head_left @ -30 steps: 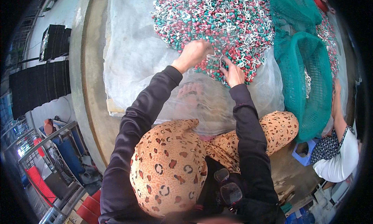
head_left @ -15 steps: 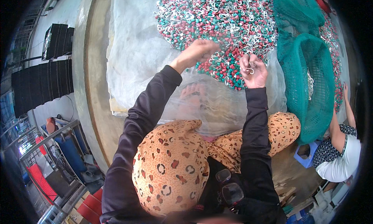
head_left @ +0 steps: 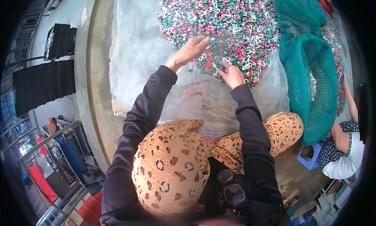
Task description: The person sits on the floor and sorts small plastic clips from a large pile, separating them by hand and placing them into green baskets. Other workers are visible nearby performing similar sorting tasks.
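Note:
A broad pile of small red and green pieces mixed with white hooks (head_left: 219,14) lies on a thin white mesh sheet (head_left: 133,57). My left hand (head_left: 192,49) is over the pile's near left edge, fingers stretched out and nothing visible in them. Close to its right, my right hand (head_left: 232,75) reaches into the near edge of the pile, thumb and forefinger apart. Small pieces lie right by these fingertips, and I see none gripped. The far fingers of that hand are partly hidden.
At the right stands a green mesh basket (head_left: 313,120) with pale pieces inside, beside green netting (head_left: 293,14). Beyond it a person (head_left: 344,155) reaches toward another pile (head_left: 333,42). My patterned-cloth knees (head_left: 172,167) border the sheet. A blue plastic stool (head_left: 310,157) sits at the right.
My right hand has moved left and turned down onto the pile; the white hook it held no longer shows in it. My left hand has shifted slightly left and up.

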A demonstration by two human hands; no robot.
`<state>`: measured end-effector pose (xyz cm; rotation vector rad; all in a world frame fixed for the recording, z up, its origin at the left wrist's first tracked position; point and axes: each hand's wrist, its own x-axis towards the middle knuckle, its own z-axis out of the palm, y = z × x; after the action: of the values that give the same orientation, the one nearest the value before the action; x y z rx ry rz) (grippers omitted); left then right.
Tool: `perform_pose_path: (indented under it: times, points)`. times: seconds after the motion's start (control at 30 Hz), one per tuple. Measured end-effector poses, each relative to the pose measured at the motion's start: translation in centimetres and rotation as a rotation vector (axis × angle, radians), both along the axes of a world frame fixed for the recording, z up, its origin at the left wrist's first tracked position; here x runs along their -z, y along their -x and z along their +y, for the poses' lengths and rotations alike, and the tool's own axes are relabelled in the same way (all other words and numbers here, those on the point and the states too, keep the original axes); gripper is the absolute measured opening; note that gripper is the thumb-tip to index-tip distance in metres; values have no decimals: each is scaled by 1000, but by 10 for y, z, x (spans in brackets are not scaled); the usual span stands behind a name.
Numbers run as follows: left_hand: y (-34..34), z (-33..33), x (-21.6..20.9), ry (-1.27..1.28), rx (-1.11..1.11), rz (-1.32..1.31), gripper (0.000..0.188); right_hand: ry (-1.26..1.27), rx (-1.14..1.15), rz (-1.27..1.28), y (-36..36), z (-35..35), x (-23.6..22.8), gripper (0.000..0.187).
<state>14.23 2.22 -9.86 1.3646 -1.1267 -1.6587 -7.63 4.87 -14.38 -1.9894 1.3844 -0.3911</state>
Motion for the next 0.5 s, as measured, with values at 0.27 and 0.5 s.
perform_pose_path:
  times: [0.27,0.5]
  points:
    - [11,2,-21,-121,132,553,14,-243,442,-563,22,-26,-6,9]
    - [59,35,59,771,848,-977,13,-183,122,169,62,9,4,27]
